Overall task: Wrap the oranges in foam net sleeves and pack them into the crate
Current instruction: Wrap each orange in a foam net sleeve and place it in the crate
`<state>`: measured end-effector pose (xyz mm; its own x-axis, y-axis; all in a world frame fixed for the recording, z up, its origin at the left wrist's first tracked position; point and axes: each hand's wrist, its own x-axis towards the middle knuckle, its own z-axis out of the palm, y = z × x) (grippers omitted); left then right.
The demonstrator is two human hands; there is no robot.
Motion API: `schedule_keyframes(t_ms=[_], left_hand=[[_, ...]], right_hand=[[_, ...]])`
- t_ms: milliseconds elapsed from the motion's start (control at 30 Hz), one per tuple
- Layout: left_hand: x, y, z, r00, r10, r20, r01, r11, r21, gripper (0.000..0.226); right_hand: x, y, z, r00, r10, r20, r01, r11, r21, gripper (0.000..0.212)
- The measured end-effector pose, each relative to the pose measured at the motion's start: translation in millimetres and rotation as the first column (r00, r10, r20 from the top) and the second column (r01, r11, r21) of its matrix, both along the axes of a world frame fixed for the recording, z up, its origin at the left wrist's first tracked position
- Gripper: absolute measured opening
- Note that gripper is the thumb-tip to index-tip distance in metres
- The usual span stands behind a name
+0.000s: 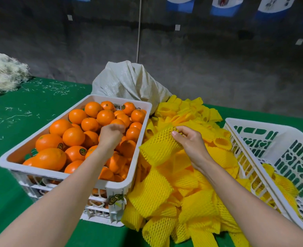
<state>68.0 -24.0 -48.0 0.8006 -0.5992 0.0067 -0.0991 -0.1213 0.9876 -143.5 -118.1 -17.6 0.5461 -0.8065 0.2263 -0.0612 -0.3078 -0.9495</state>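
— Oranges (73,136), where?
— Heaped in the left crate (40,130) on the green counter (13,139); left hand (111,133) over them, fingers hidden, grip unclear.
— Right hand (191,141)?
— Fingers (176,135) pinch a foam sleeve (158,147) above the yellow pile (191,202) filling the gap to the right crate (272,127); sack (129,81) behind.

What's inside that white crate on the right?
A few yellow foam net sleeves lie in the right crate. Whether they are filled cannot be seen, and the crate's near end is cut off by the picture's edge.
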Motion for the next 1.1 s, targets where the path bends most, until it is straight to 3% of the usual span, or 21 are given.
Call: schedule_keyframes(t_ms=[67,133,233,300,367,467,533,567,633,733,867,933,1033,1100], left_hand=[[9.9,-6.3,-10.4,0.938,-0.185,0.292,0.075,0.934,0.350,0.025],[12.3,-15.7,-10.1,0.811,-0.430,0.396,0.122,0.786,0.606,0.032],[11.8,-23.9,5.7,0.710,-0.631,0.312,0.194,0.602,0.775,0.014],[13.0,-25.0,2.1,0.685,-0.697,0.211,0.231,0.483,0.845,0.035],[10.5,-20.9,-9.8,0.659,-0.697,0.283,0.180,0.512,0.840,0.062],[7.2,-15.3,-11.8,0.761,-0.520,0.388,0.156,0.727,0.669,0.065],[7.9,-10.0,4.9,0.893,-0.358,0.273,0.221,0.877,0.428,0.059],[7.6,-6.6,15.5,0.934,-0.329,0.137,0.286,0.921,0.263,0.055],[-4.3,1.7,37.5,0.901,-0.421,-0.102,0.421,0.907,-0.027,0.055],[-34.0,3.6,52.5,0.819,-0.543,-0.186,0.512,0.837,-0.191,0.059],[-80.5,-6.5,48.1,0.756,-0.547,-0.360,0.471,0.836,-0.280,0.040],[-103.0,-14.0,43.8,0.680,-0.540,-0.496,0.385,0.839,-0.386,0.040],[-129.7,-21.6,39.9,0.575,-0.547,-0.608,0.254,0.826,-0.504,0.033],[-144.0,-22.2,36.0,0.526,-0.595,-0.608,0.257,0.792,-0.554,0.035]], right_hand=[[0.0,-1.5,-1.5,1.000,0.025,-0.011,-0.025,0.999,0.021,0.024],[0.0,-0.3,-0.2,0.997,0.067,-0.038,-0.067,0.998,0.004,0.021],[0.9,3.5,4.2,0.989,0.132,-0.072,-0.134,0.991,-0.026,0.012],[2.2,6.2,8.3,0.981,0.176,-0.078,-0.179,0.983,-0.033,0.011],[4.0,8.4,12.4,0.975,0.208,-0.081,-0.211,0.977,-0.029,0.012],[2.6,9.9,18.5,0.973,0.219,-0.074,-0.222,0.975,-0.028,0.013],[-0.1,9.7,22.8,0.973,0.221,-0.058,-0.223,0.974,-0.027,0.018],[-0.9,9.5,24.7,0.974,0.221,-0.038,-0.222,0.975,-0.016,0.021],[-1.8,9.1,28.1,0.977,0.214,0.018,-0.214,0.976,0.030,0.024],[-4.6,8.9,31.5,0.975,0.207,0.077,-0.213,0.974,0.083,0.022],[-18.8,10.4,38.4,0.952,0.293,0.093,-0.301,0.949,0.091,0.026],[-27.7,10.8,39.8,0.945,0.314,0.093,-0.322,0.943,0.087,0.025],[-41.9,12.6,34.7,0.963,0.262,0.069,-0.266,0.963,0.048,0.010],[-48.7,13.9,26.5,0.981,0.182,0.062,-0.183,0.983,0.018,0.013]])
